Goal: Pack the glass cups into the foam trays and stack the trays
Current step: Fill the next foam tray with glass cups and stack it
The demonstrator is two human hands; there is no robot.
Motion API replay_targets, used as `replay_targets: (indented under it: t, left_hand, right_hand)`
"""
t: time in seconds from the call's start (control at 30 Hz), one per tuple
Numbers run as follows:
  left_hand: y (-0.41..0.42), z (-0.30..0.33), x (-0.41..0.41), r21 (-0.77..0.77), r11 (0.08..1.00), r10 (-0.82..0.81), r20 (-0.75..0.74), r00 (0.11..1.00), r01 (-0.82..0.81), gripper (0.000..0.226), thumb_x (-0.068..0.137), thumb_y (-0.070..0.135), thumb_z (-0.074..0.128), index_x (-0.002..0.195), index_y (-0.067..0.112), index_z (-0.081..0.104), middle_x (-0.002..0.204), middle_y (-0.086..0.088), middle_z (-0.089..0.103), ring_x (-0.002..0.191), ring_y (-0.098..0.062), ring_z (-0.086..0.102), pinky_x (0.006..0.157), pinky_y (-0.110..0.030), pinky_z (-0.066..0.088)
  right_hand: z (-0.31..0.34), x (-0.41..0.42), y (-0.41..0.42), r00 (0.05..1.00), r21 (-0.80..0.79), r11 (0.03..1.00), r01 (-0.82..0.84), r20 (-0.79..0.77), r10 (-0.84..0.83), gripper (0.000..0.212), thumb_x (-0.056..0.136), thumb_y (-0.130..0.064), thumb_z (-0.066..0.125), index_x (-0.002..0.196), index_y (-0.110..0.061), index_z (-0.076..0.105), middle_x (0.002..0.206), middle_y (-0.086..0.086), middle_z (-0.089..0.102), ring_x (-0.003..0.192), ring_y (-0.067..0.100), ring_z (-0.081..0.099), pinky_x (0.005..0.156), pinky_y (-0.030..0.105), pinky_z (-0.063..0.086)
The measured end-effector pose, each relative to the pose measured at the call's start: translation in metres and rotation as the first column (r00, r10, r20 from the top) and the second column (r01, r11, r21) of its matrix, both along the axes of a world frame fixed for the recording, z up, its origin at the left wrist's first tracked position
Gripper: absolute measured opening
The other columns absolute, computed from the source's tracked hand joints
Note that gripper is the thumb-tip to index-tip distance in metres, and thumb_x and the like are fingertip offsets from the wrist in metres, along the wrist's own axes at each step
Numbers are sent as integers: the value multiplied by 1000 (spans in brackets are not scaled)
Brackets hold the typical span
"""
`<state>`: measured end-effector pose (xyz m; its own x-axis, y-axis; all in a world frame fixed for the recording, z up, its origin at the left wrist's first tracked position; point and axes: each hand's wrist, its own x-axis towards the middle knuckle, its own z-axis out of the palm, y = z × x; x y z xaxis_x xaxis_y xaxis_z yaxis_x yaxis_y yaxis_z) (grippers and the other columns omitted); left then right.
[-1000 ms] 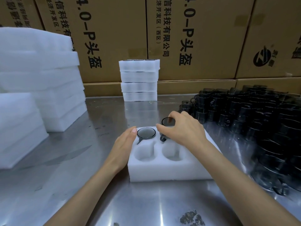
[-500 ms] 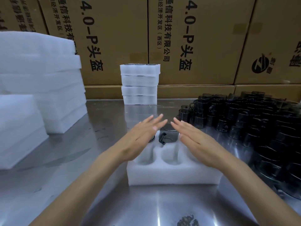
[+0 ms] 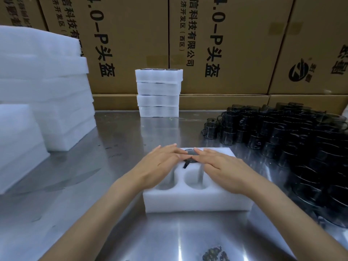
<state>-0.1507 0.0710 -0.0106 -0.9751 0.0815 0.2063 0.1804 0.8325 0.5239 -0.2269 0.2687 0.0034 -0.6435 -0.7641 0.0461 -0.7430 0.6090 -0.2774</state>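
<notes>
Your left hand and right hand lie flat, fingers straight, pressing on dark cup seated in far pocket of foam tray near table's front edge. Near pockets empty. Loose cups crowd right edge; packed tray stack at back edge.

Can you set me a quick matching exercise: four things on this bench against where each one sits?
Things:
1. foam tray
2. stack of packed trays
3. loose glass cups
4. blank foam sheets

Places:
A. far left
B. right side of the table
C. under both hands
D. back centre, against the cartons

Pairs: 1-C, 2-D, 3-B, 4-A
</notes>
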Motion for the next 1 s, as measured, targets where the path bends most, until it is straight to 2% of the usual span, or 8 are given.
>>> replay_targets:
  t: [0.17, 0.33, 0.43, 0.5, 0.6, 0.8, 0.9, 1.0]
  left_hand:
    - [1, 0, -4, -16, 999, 35, -7, 999, -35, 44, 104, 28, 19, 129, 39, 55, 137, 24, 45, 138, 7, 19, 118, -31, 2]
    - [1, -7, -7, 89, 995, 49, -31, 998, -46, 44, 99, 48, 18, 128, 49, 51, 143, 25, 41, 136, 11, 19, 111, -20, 2]
    - [-7, -12, -7, 443, 891, 161, -98, 982, -101, 35, 94, 55, 31, 121, 53, 54, 139, 13, 50, 134, 1, 33, 110, -18, 18]
    - [-17, -20, -2, 697, 714, 236, -142, 961, -72, 50, 82, 65, 37, 120, 44, 61, 133, 9, 57, 130, -6, 45, 114, -33, 27]
    - [-27, -32, 1, 795, 592, 295, -58, 954, -134, 54, 77, 68, 42, 120, 42, 61, 134, 11, 56, 127, -8, 48, 114, -43, 29]
    - [-35, -37, -5, 848, 486, 331, 45, 943, -211, 46, 95, 58, 31, 122, 34, 59, 126, 12, 60, 120, -9, 53, 111, -42, 33]
    - [-35, -37, -5, 848, 479, 340, 58, 939, -226, 44, 96, 56, 30, 115, 36, 63, 120, 13, 65, 119, -9, 54, 109, -40, 35]
    - [-36, -38, -6, 841, 487, 343, 63, 937, -235, 44, 96, 56, 29, 110, 37, 65, 116, 16, 66, 120, -9, 53, 110, -41, 33]
  right_hand:
    - [-1, -2, 0, 1000, 13, 1000, -15, 27, 15, 51, 97, -27, 23, 144, -46, 26, 154, -28, 9, 142, -4, 6, 110, 31, 18]
    - [-3, -1, -1, 1000, -9, 1000, -15, 12, 15, 50, 98, -29, 24, 145, -46, 23, 154, -28, 9, 142, -4, 6, 106, 27, 17]
    - [-7, -3, 2, 1000, -188, 982, 17, 14, -15, 47, 98, -32, 32, 144, -43, 30, 151, -28, 22, 140, -5, 14, 107, 25, 19]
    - [-7, -7, 7, 994, -480, 871, 106, 67, -84, 43, 97, -29, 42, 140, -36, 42, 146, -21, 38, 136, -1, 29, 107, 22, 24]
    - [-7, -22, 18, 940, -714, 619, 327, 175, -294, 40, 95, -23, 46, 135, -28, 51, 138, -12, 50, 121, 6, 47, 97, 23, 34]
    - [3, -59, 34, 785, -600, 587, 544, 116, -608, 46, 94, -25, 46, 138, -17, 41, 147, 2, 32, 87, 20, 56, 74, 33, 42]
    - [24, -77, 35, 711, -560, 567, 603, 56, -701, 46, 92, -22, 48, 137, -13, 41, 141, 9, 33, 94, 26, 53, 68, 33, 38]
    - [39, -92, 36, 640, -456, 608, 650, -103, -762, 45, 90, -21, 53, 132, -7, 43, 135, 14, 36, 115, 33, 44, 79, 39, 43]
